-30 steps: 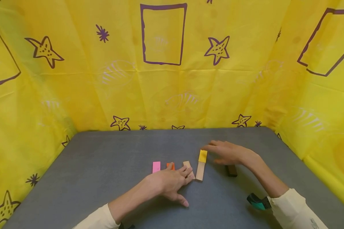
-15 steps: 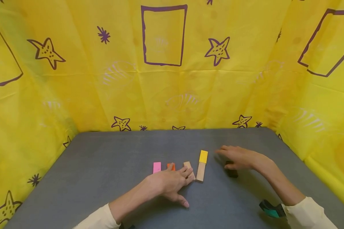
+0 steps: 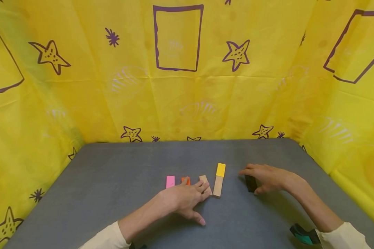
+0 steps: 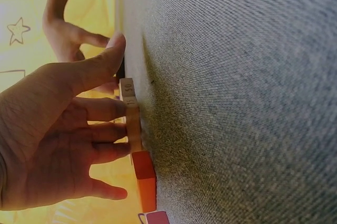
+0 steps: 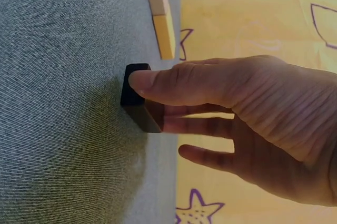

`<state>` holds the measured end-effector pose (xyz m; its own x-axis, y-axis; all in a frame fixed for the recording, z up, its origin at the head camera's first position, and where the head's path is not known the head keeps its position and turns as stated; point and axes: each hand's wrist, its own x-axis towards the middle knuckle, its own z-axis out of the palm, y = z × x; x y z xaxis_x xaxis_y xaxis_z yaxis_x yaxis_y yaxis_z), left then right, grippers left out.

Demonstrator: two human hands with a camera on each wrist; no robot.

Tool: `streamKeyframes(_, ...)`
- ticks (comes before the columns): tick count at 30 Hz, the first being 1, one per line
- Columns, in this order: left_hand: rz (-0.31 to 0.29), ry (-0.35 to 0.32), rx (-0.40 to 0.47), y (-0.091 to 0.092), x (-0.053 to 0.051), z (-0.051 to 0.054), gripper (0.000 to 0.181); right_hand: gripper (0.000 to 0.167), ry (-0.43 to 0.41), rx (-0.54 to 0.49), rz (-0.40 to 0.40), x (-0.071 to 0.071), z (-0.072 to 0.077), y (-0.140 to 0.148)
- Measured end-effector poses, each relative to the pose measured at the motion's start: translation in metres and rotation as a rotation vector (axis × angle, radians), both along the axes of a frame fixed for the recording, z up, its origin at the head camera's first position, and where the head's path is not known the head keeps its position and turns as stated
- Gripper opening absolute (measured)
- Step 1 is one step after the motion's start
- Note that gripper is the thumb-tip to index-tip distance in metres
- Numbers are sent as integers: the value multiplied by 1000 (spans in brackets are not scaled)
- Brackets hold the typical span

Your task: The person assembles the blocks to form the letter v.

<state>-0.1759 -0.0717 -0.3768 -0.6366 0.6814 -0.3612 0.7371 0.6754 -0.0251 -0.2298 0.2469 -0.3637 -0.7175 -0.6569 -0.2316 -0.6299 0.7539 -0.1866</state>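
My left hand lies spread, its straight fingers touching a tilted plain wooden block and reaching over an orange block, which it partly covers. In the left wrist view, printed numbers show on the ends of the wooden blocks. My right hand pinches a dark brown block that lies on the table. Its thumb presses the near end in the right wrist view, with fingers at the far side of the block.
A yellow block lies end to end with a second plain wooden block, between the hands. Left of the orange block is a pink block. The grey table meets a yellow patterned cloth at the back and sides.
My right hand has moved right and nearer, away from beside the yellow block, and has taken hold of the dark brown block. The left hand has stayed in place.
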Motion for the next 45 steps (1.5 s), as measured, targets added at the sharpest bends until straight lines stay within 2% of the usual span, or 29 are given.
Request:
streamKeyframes(12, 4, 0, 0, 1, 1, 0, 93, 65, 45, 6, 32, 1, -4, 2)
streamKeyframes(27, 1, 2, -2, 1, 1, -1, 94, 63, 47, 2, 6, 0, -2, -1)
streamKeyframes(37, -6, 10, -11, 1, 0, 0, 94, 63, 1, -8, -60, -3, 10, -4)
streamKeyframes(45, -3, 8, -21, 2, 0, 1, 95, 55, 49, -34, -25, -6, 19, -8)
